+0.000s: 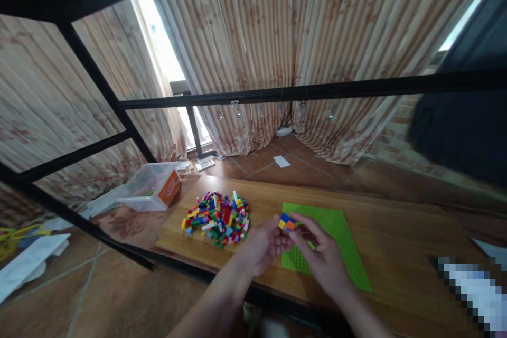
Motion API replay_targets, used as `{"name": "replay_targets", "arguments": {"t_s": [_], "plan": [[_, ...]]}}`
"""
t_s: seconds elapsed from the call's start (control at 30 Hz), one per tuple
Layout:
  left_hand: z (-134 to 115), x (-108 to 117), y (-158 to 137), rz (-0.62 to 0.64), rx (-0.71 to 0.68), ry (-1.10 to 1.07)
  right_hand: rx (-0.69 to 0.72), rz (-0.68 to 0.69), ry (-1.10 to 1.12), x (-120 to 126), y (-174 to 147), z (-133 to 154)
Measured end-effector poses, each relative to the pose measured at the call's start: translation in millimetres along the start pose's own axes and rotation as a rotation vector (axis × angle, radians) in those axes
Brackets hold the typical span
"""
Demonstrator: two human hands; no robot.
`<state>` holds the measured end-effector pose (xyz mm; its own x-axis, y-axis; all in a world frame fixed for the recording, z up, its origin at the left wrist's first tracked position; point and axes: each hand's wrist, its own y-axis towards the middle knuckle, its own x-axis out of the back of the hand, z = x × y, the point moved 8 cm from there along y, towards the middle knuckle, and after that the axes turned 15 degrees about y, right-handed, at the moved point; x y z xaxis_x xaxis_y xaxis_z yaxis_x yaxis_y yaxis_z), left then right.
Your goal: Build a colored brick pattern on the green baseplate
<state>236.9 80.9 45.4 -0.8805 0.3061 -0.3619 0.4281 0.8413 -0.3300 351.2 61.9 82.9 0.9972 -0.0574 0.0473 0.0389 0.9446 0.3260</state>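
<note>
Between my two hands is a small block of joined toy bricks (287, 222) in blue, yellow and orange, held above the near left part of a green baseplate (336, 227). My left hand (264, 243) grips the block's left side with the fingers curled. From the right, my right hand (319, 245) pinches it between thumb and fingertips. To the left of my hands, a heap of loose toy bricks (217, 216) in many colours lies on the wooden table (404, 237). Its bricks are too small to tell apart one by one.
A clear plastic box (144, 185) with an orange label stands beyond the table's left end. A black metal bar (277, 96) crosses in front of the curtains (253, 37). White paper (281, 161) lies on the tiled floor. A blurred-out patch (473, 290) covers something at the table's right.
</note>
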Motion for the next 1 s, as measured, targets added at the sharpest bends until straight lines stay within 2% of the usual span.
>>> {"name": "replay_targets", "arguments": {"t_s": [0.17, 0.4, 0.6, 0.73, 0.8, 0.87, 0.93, 1.0], "plan": [[7.6, -10.8, 18.9, -0.073, -0.049, 0.064, 0.073, -0.074, -0.115, 17.1, 3.8, -7.5], [6.0, -11.4, 26.7, -0.128, -0.145, 0.203, 0.091, -0.025, -0.232, 9.0, 3.1, -11.0], [3.2, 3.4, 23.9, -0.151, -0.137, 0.211, 0.037, -0.042, -0.097, 2.0, 6.5, -21.6], [-7.6, 28.0, 18.4, -0.279, -0.117, 0.156, -0.065, -0.157, -0.01, 2.0, 10.6, -41.9], [-16.2, 43.2, 14.3, -0.376, -0.136, 0.166, -0.078, -0.108, -0.059, -11.1, 12.8, -49.4], [-22.9, 55.5, 10.3, -0.453, -0.16, 0.186, -0.061, 0.007, -0.144, -33.9, 14.6, -54.9], [-25.7, 62.0, 7.7, -0.482, -0.176, 0.199, -0.03, 0.115, -0.212, -59.2, 15.6, -60.0], [-25.0, 63.5, 6.6, -0.476, -0.177, 0.209, -0.002, 0.152, -0.233, -79.0, 17.0, -65.0]]}}
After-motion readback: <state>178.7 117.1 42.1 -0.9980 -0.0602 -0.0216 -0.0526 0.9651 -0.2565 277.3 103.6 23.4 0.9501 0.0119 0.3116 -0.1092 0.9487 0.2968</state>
